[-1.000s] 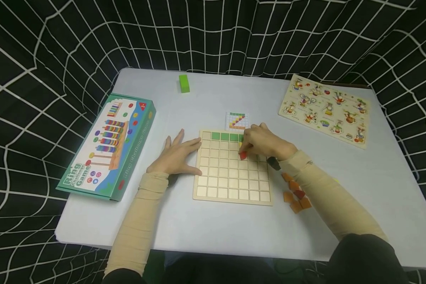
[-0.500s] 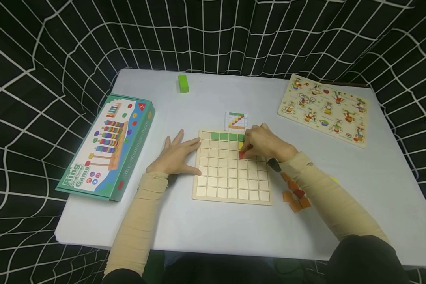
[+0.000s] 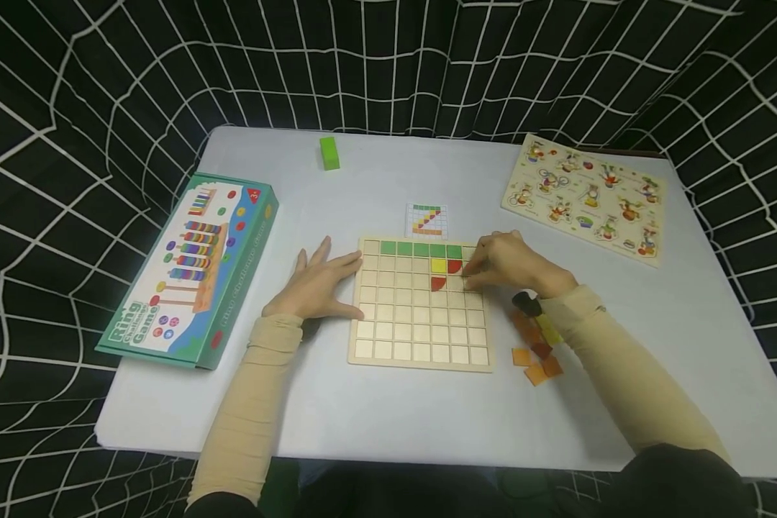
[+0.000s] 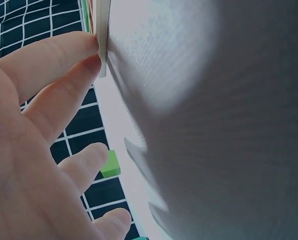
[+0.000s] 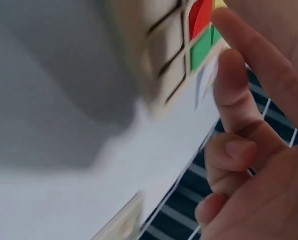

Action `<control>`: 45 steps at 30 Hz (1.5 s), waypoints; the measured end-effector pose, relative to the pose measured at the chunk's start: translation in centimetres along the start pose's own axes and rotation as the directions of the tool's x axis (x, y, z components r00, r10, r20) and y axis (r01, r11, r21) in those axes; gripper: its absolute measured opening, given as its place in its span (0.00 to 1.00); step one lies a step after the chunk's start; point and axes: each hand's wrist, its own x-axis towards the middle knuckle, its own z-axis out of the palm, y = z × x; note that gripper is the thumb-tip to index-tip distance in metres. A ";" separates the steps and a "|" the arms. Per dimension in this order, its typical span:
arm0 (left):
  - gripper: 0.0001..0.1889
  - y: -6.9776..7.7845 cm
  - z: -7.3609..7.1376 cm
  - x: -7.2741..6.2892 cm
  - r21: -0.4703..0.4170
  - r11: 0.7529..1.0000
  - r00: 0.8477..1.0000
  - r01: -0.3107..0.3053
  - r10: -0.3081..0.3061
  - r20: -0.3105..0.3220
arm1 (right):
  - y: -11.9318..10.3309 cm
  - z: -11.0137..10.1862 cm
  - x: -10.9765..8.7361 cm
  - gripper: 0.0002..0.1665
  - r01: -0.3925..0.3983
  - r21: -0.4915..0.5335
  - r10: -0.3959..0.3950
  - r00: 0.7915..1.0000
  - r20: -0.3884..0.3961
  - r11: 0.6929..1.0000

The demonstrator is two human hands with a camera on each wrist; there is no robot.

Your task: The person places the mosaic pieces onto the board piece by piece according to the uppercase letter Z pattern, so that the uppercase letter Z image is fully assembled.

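A wooden grid board (image 3: pixel 404 334) lies on the table in the head view, with a row of green squares (image 3: pixel 421 250) along its far side. Below them sit a yellow square (image 3: pixel 438 266) and two red quarter-round tiles, one (image 3: pixel 455 267) to its right and the other (image 3: pixel 438 284) beneath it. My left hand (image 3: pixel 314 285) has its fingers spread, fingertips against the board's left edge. Over the board's right edge hovers my right hand (image 3: pixel 511 265), fingers loosely bent; the right wrist view shows nothing between the visible fingers.
Loose orange tiles (image 3: pixel 521 357), dark tiles (image 3: pixel 526 303) and yellow tiles (image 3: pixel 549 329) lie right of the board. Behind it rests a pattern card (image 3: pixel 426 221). A game box (image 3: pixel 194 270) stands left, a green block (image 3: pixel 329 153) far back, a picture puzzle (image 3: pixel 585 194) back right.
My right hand has let go of a red quarter-round tile, which now lies below the yellow square, and has moved right. The left hand stays at the board's edge.
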 end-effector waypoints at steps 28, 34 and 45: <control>0.56 0.0 0.0 0.1 0.003 1.000 1.000 -0.009 0.009 -0.003 | 6.8 0.2 -10.8 0.11 -0.270 0.134 0.255 0.960 0.119 0.954; 0.56 0.1 0.1 0.1 0.001 1.000 1.000 -0.011 0.011 -0.001 | 6.8 0.1 -10.8 0.08 -0.272 0.117 0.258 0.958 0.122 0.955; 0.55 0.1 0.3 0.0 0.003 1.000 1.000 -0.015 0.015 -0.016 | 5.1 -1.2 -8.1 0.06 -0.308 0.242 0.265 0.945 0.192 0.920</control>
